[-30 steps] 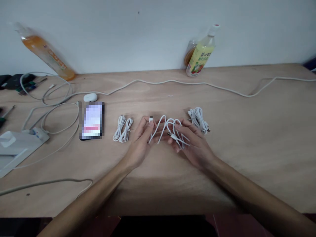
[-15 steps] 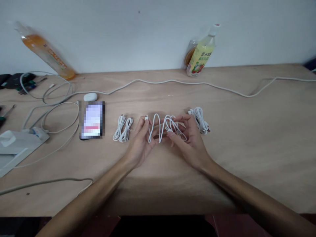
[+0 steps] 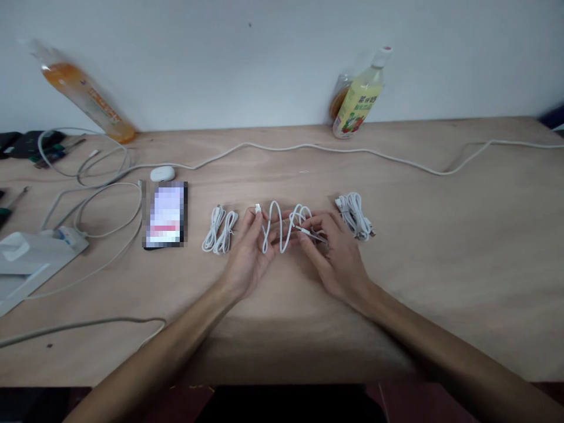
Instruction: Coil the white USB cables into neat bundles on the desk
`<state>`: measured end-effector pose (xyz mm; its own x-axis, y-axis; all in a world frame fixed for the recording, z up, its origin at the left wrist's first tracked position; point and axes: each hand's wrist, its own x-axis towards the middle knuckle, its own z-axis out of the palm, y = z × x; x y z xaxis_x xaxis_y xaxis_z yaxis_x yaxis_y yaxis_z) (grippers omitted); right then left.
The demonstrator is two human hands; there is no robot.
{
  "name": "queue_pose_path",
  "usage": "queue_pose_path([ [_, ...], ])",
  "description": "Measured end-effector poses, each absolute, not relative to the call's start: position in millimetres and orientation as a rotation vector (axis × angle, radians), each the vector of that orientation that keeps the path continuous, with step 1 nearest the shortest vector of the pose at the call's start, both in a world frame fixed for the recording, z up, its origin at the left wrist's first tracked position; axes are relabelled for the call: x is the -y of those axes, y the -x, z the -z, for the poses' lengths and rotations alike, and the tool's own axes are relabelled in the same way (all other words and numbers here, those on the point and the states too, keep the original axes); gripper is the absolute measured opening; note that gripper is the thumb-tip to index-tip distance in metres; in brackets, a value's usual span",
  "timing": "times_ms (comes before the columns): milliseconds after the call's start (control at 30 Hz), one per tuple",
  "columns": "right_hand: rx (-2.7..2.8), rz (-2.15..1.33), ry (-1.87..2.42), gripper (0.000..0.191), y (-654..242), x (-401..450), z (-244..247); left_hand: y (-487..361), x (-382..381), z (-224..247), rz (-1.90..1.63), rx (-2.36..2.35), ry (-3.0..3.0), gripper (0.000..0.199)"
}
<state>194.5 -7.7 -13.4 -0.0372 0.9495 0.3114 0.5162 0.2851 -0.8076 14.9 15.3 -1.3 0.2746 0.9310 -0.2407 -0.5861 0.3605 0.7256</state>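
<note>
A white USB cable (image 3: 282, 238) hangs in loose loops between my two hands. My left hand (image 3: 249, 249) pinches it just below one plug, whose metal end points up. The other connector sits between the thumb and fingers of my right hand (image 3: 337, 249), its tip pointing up and to the left. Some loops lie behind my right fingers and are partly hidden. Left of my left hand rest two coiled white cables (image 3: 220, 230) side by side. A further bundle of coiled white cable (image 3: 355, 216) lies just beyond my right hand.
A phone (image 3: 166, 214) and a white earbud case (image 3: 163, 174) lie to the left. Loose cords and a white power strip (image 3: 73, 239) are farther left. A long white cord (image 3: 304, 145) crosses the desk. An orange bottle (image 3: 88, 100) and a yellow bottle (image 3: 359, 100) stand by the wall.
My right hand has turned the connector so its tip points more to the left, and its fingers have curled in. My left hand has shifted slightly left with its plug.
</note>
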Motion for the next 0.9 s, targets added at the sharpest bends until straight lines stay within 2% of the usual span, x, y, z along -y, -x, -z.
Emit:
queue_pose_path([
  [267,1.495,-0.942,1.28,0.035,-192.3,6.1,9.6,-18.3,-14.0,-0.1,-1.065,-0.699,-0.606,0.033],
  [400,1.352,-1.182,1.184,0.048,-193.7,1.9,8.6,-19.6,-13.6,1.8,-1.058,-0.701,-0.615,0.025],
  [600,1.169,-1.386,1.107,0.043,-192.4,0.3,9.7,-17.8,-14.0,2.8,-1.054,-0.684,-0.683,0.018],
  [800,1.173,-1.385,1.113,0.052,-192.5,1.5,12.6,-18.6,-11.6,4.3,-1.031,-0.653,-0.732,0.021],
  [900,1.157,-1.412,1.1,0.05,-192.6,2.1,13.3,-19.4,-11.5,4.7,-1.018,-0.642,-0.752,0.024],
])
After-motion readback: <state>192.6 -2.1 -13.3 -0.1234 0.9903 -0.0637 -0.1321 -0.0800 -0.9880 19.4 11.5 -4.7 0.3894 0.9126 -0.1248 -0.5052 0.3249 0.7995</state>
